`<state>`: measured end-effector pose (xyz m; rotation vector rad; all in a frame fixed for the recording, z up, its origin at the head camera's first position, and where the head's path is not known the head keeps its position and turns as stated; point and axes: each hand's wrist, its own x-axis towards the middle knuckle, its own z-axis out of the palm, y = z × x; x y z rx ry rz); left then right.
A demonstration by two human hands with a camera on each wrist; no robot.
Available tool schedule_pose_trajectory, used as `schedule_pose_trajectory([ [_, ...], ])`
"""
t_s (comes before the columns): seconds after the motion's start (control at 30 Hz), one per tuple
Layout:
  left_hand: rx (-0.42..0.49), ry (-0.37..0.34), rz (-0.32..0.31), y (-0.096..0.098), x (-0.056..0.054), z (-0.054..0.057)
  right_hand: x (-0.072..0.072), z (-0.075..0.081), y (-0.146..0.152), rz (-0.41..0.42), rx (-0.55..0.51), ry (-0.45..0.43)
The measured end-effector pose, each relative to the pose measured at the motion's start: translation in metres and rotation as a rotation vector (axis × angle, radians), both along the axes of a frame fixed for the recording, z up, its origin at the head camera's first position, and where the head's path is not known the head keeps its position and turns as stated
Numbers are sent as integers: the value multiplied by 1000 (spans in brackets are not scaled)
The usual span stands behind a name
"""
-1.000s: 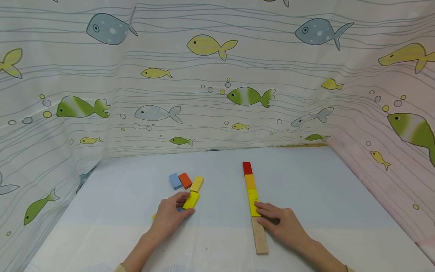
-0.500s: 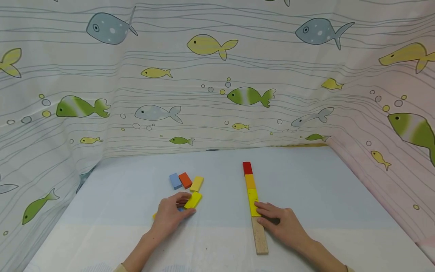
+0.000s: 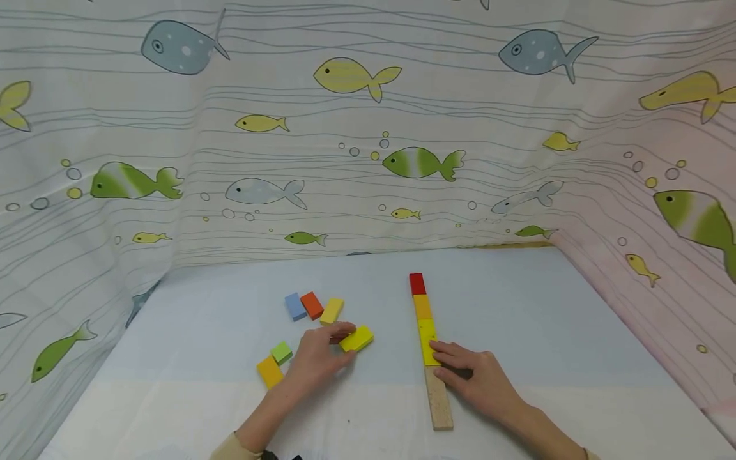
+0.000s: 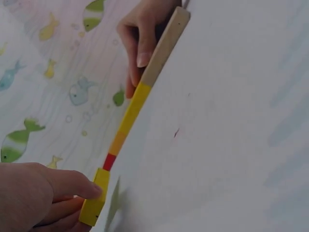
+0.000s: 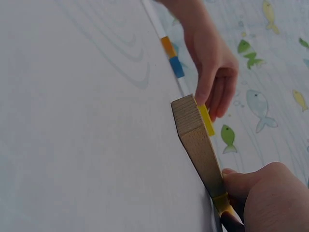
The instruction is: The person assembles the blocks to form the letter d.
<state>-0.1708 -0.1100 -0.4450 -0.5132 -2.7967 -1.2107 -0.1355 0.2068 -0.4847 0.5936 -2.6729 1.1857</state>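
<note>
My left hand (image 3: 322, 354) pinches a bright yellow block (image 3: 358, 338) between thumb and fingers, left of a straight row of blocks. In the left wrist view the thumb lies on the face of this yellow block (image 4: 99, 193). The row runs away from me: a long plain wooden block (image 3: 439, 399), yellow (image 3: 428, 342), orange (image 3: 422, 306), then a red block (image 3: 417, 284) at the far end. My right hand (image 3: 480, 380) rests beside the row, fingertips touching the yellow part and thumb near the wooden block's end. Its fingers are loosely bent.
Back left lie a blue block (image 3: 296, 306), an orange-red block (image 3: 312, 305) and a pale yellow block (image 3: 331, 311). Nearer, a green block (image 3: 282, 352) and an orange block (image 3: 269, 372) touch by my left forearm. A fish-print cloth (image 3: 345, 160) stands behind the table.
My left hand has carried the bright yellow block rightward, away from the loose blocks, uncovering the green and orange blocks. My right hand and the row stay put.
</note>
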Motion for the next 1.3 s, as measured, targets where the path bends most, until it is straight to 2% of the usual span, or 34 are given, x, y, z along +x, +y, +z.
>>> schedule_pose_trajectory([
  [0.13,8,14,-45,11,-6,1,0,0,0,-1,0,-13],
  [0.33,44,-28,-78,26,-17,-1,-1,1,-1,5,9,-16],
  [0.5,49,-33,-111,37,-26,-2,-1,1,-1,5,14,-13],
  [0.77,13,-57,-114,52,-36,0,-1,3,-1,15,16,-16],
  [1.03,29,-46,-127,65,-46,-3,-1,1,0,8,19,-11],
  [1.3,40,-77,-115,71,-46,-9,-1,1,0,14,12,-9],
])
